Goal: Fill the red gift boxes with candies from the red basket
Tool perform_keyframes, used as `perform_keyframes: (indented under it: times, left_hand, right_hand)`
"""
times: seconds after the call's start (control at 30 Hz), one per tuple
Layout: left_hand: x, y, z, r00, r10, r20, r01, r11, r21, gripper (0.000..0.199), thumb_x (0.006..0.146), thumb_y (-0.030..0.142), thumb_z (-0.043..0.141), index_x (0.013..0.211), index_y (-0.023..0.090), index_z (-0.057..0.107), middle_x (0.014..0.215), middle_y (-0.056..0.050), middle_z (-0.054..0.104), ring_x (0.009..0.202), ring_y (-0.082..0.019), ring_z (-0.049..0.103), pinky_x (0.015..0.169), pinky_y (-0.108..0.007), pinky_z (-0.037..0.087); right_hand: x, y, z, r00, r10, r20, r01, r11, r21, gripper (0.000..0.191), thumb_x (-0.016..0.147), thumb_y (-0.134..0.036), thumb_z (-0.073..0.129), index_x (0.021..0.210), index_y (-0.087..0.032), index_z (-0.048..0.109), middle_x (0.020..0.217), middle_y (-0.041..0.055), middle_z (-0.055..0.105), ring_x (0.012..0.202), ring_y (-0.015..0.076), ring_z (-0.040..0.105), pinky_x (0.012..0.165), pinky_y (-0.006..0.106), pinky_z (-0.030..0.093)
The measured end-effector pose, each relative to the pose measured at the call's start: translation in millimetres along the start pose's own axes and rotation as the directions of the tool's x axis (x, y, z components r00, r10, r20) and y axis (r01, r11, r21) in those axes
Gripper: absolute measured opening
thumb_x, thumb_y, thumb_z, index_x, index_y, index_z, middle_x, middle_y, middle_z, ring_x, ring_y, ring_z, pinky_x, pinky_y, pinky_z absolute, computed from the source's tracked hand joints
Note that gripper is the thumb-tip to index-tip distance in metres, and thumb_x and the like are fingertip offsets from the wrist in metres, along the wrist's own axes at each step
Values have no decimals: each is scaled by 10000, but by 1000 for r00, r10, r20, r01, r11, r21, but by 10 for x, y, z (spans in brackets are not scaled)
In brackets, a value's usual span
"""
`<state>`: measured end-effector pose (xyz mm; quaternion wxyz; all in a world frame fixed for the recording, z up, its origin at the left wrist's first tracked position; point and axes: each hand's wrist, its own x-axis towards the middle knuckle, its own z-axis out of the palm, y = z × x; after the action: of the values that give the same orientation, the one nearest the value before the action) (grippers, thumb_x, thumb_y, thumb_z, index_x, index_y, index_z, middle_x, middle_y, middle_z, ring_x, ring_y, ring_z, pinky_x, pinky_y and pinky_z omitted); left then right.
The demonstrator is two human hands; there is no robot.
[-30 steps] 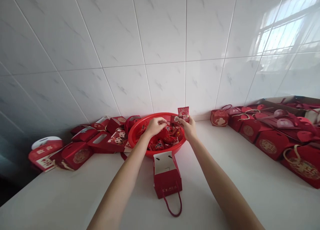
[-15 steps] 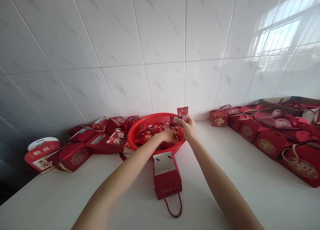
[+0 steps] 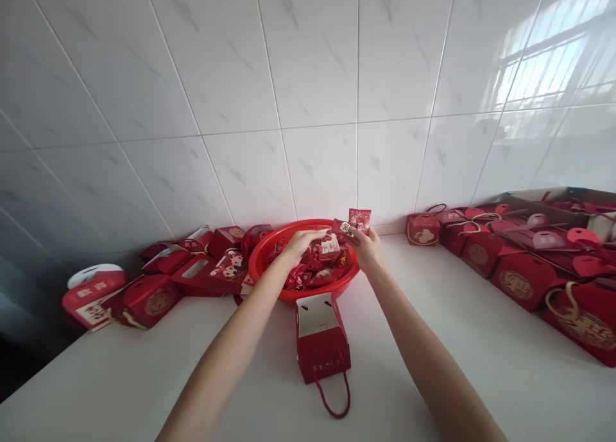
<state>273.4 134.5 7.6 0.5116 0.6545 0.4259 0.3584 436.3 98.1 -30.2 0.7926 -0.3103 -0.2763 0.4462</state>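
Over the right part of a red plastic basket [image 3: 257, 262], my right hand [image 3: 368, 246] is closed on small red wrapped packets [image 3: 360, 219]. My left hand [image 3: 301, 244] is above the basket's middle, its fingers reaching toward a red-and-white packet [image 3: 329, 246]; whether they grip it cannot be made out. Many red wrapped packets [image 3: 325, 276] lie in the basket. Directly in front of it stands a red box [image 3: 323, 349] with its lid open, a pale inside and a dark red cord handle toward me.
Several red gift boxes [image 3: 156, 297] are heaped on the white table [image 3: 206, 378] at the left. More red boxes [image 3: 517, 280] stand in rows at the right, by an open carton [image 3: 543, 204]. A tiled wall [image 3: 317, 166] rises behind.
My left hand has risen from the packets in the basket and moved to the left. My right hand, still holding its packets, has shifted slightly right. The view has turned a little.
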Motion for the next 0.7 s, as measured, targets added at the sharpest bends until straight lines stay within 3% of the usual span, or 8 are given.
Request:
perform_keyframes:
  times: [0.13, 0.37, 0.5, 0.7]
  left_hand:
    - [-141, 10, -116, 993, -101, -63, 84, 969, -231, 227, 693, 337, 748, 828, 156, 740, 826, -56, 734, 601, -105, 583, 527, -204, 432]
    - [-409, 7, -93, 977, -153, -151, 62, 874, -483, 162, 747, 287, 741, 842, 161, 705, 727, 1, 674, 456, -36, 428, 467, -187, 385]
    - [-593, 78, -39, 972, -144, -186, 10, 818, -575, 231, 708, 311, 784, 863, 165, 694, 743, 10, 683, 450, -26, 417, 471, -185, 376]
    - [-884, 190, -29, 979, -77, -189, -41, 834, -551, 242, 678, 353, 775, 750, 170, 634, 710, 19, 648, 464, -33, 396, 483, -204, 367]
  right_hand:
    - [-12, -62, -2, 992, 108, 61, -107, 994, -8, 350, 515, -277, 866, 714, -218, 584, 733, -1, 703, 716, 220, 723, 745, 389, 622]
    - [-178, -264, 120, 919, 259, 296, -255, 966, -53, 287, 578, -285, 860, 752, -203, 648, 839, 21, 734, 835, 226, 736, 839, 371, 595]
    - [-300, -314, 242, 913, 256, 317, -238, 967, -94, 353, 553, -309, 885, 797, -207, 651, 811, 13, 736, 753, 202, 723, 749, 344, 607]
    - [-523, -414, 318, 917, 185, 354, -144, 979, -142, 404, 515, -315, 902, 824, -196, 671, 825, 4, 734, 731, 185, 711, 688, 322, 609]
